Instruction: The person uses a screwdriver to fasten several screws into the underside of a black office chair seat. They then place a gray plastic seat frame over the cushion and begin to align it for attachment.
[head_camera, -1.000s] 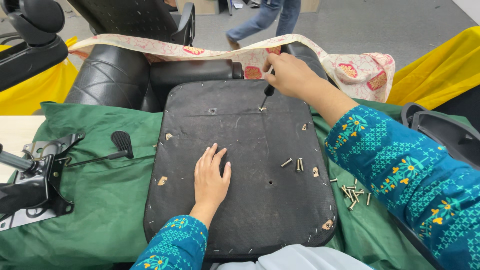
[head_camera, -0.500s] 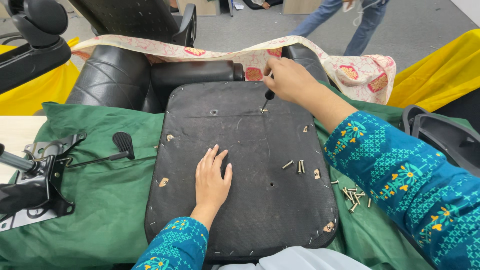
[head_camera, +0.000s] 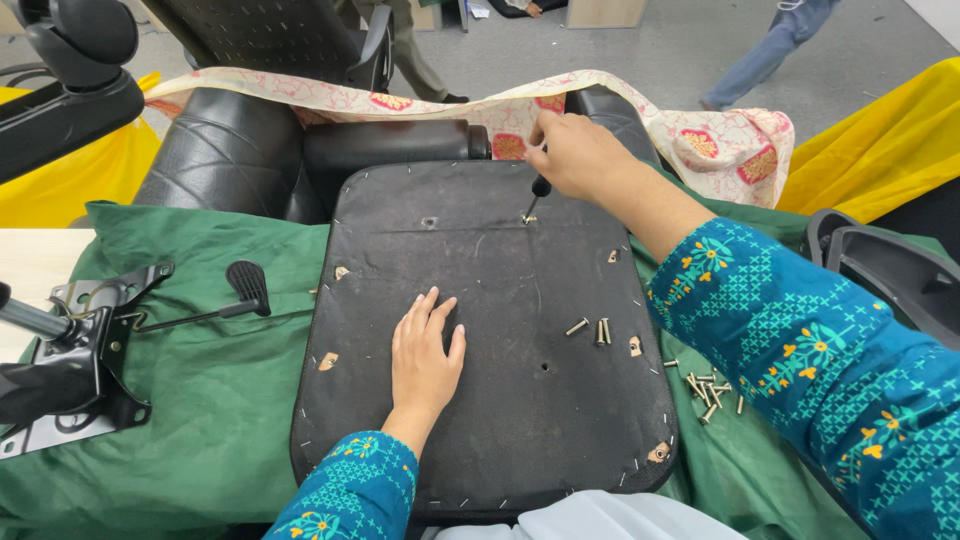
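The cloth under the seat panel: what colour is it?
Plain dark green cloth, seen best in the head view.

Loose screws (head_camera: 592, 328) lie on the seat panel (head_camera: 500, 400), more screws (head_camera: 708, 383) right of it on the cloth (head_camera: 200, 400).

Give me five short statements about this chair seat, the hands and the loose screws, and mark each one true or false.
1. The left hand lies flat on the black seat base. True.
2. The right hand holds a hammer. False: it holds a screwdriver, tip down on the base.
3. A green cloth lies under the base. True.
4. All screws sit on the base. False: a cluster of screws lies on the cloth.
5. The metal chair mechanism rests on the base. False: it lies left, off it.
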